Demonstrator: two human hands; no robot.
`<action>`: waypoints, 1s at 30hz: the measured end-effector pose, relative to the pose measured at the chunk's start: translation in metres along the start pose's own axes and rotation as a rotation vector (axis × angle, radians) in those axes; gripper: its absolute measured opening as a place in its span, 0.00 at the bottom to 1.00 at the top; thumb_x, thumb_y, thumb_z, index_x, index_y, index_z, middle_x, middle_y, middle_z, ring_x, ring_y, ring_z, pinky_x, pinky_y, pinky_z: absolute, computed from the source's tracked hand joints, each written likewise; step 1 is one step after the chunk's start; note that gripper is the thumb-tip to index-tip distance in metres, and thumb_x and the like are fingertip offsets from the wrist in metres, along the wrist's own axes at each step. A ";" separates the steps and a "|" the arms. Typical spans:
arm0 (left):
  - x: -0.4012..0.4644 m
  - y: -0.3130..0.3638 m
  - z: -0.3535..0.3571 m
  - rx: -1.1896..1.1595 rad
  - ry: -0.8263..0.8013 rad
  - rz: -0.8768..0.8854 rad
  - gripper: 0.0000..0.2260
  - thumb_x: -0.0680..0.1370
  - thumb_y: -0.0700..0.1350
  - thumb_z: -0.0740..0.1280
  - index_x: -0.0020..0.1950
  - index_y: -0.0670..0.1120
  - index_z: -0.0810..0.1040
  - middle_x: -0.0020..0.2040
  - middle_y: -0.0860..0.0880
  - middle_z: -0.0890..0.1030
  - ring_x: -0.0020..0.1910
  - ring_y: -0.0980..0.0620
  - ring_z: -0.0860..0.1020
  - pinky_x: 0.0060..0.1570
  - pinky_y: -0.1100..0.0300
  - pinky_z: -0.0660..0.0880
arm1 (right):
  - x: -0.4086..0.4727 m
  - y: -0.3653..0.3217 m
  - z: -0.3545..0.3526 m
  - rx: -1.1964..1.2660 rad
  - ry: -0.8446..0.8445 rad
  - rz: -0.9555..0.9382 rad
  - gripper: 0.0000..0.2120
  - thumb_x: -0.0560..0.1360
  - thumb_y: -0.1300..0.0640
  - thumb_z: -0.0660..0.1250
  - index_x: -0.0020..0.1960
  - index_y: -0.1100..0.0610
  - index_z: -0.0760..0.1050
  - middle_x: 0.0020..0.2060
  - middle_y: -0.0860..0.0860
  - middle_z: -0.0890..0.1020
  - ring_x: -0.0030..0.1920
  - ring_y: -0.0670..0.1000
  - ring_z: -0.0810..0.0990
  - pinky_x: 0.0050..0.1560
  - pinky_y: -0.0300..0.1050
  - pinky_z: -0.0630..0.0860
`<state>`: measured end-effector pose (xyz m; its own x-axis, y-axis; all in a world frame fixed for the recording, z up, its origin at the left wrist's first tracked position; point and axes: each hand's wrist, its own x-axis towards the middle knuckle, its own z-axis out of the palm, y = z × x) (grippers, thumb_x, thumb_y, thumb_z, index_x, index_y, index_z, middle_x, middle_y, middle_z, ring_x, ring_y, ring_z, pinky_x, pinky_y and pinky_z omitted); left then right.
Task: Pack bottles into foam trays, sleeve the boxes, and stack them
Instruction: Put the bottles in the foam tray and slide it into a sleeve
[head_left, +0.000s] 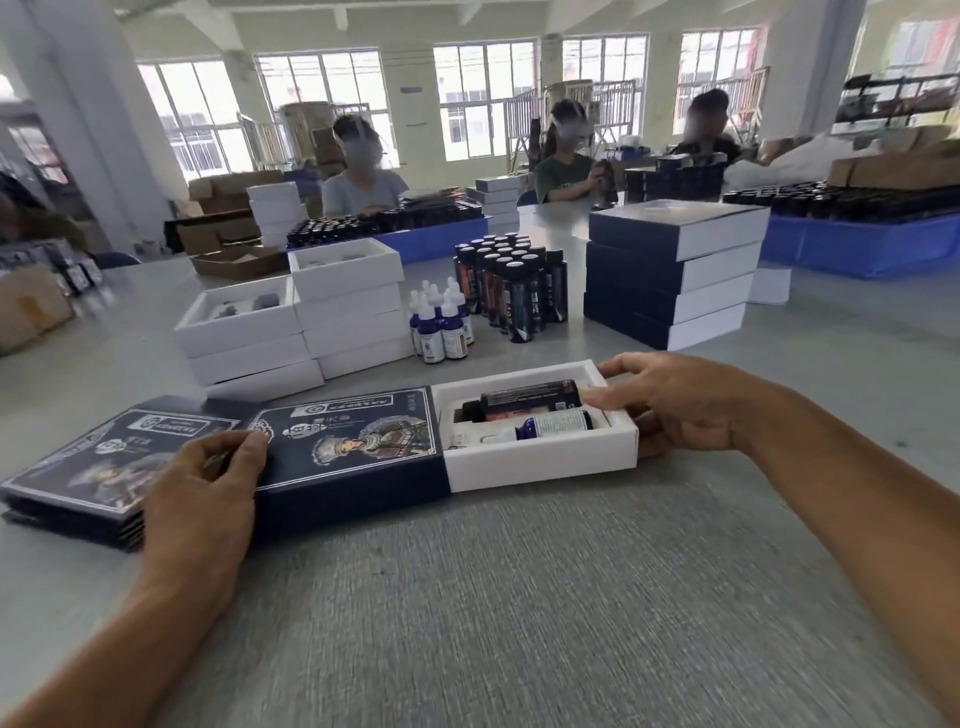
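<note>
A person sits at a grey speckled surface (519, 597), seen from their own head. Directly in front lies a white foam tray (540, 457) holding two bottles laid flat: a dark labelled bottle (524, 399) and a small blue dropper bottle (550, 427). The tray sits about halfway inside a dark navy printed cardboard sleeve (348, 447), its right half showing. The right hand (685, 405) wraps the tray's right end, fingers curled over the far rim. The left hand (208, 488) grips the sleeve's left end, thumb on top, steadying it. To the left, under that hand, lies a pile of flat navy sleeves (72, 483).

Progress looks well along: a stack of four sleeved navy boxes (675, 275) stands behind on the right. Much seems left, judging by two stacks of open white trays (296, 322) behind on the left, a cluster of upright dark bottles (509, 291) and a few blue dropper bottles with white caps (441, 327) between them. This box still needs pushing home and stacking.
</note>
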<state>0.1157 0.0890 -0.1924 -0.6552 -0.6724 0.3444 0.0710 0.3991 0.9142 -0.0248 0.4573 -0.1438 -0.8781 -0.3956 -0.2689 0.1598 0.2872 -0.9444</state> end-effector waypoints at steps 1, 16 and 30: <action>0.000 0.000 0.000 -0.010 0.003 -0.007 0.06 0.77 0.53 0.69 0.53 0.56 0.78 0.46 0.60 0.79 0.45 0.61 0.78 0.40 0.69 0.68 | 0.000 0.000 -0.001 0.002 -0.007 0.001 0.18 0.74 0.57 0.74 0.61 0.52 0.75 0.46 0.57 0.87 0.43 0.57 0.87 0.38 0.50 0.82; 0.001 0.003 -0.002 0.001 -0.067 -0.070 0.01 0.78 0.48 0.70 0.48 0.53 0.80 0.48 0.54 0.83 0.47 0.58 0.79 0.43 0.66 0.70 | -0.004 -0.004 -0.010 -0.007 -0.068 0.039 0.28 0.67 0.55 0.76 0.66 0.51 0.73 0.52 0.60 0.86 0.48 0.60 0.86 0.37 0.52 0.83; -0.014 0.018 0.004 0.297 -0.303 0.017 0.25 0.75 0.61 0.67 0.71 0.57 0.72 0.67 0.52 0.74 0.59 0.56 0.69 0.55 0.63 0.64 | -0.007 -0.005 0.038 -0.301 0.043 -0.123 0.10 0.77 0.43 0.68 0.48 0.49 0.80 0.37 0.45 0.86 0.35 0.43 0.85 0.29 0.35 0.78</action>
<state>0.1230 0.1086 -0.1816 -0.8505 -0.4681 0.2399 -0.1072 0.6008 0.7922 -0.0021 0.4257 -0.1442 -0.9020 -0.4078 -0.1420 -0.0833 0.4870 -0.8694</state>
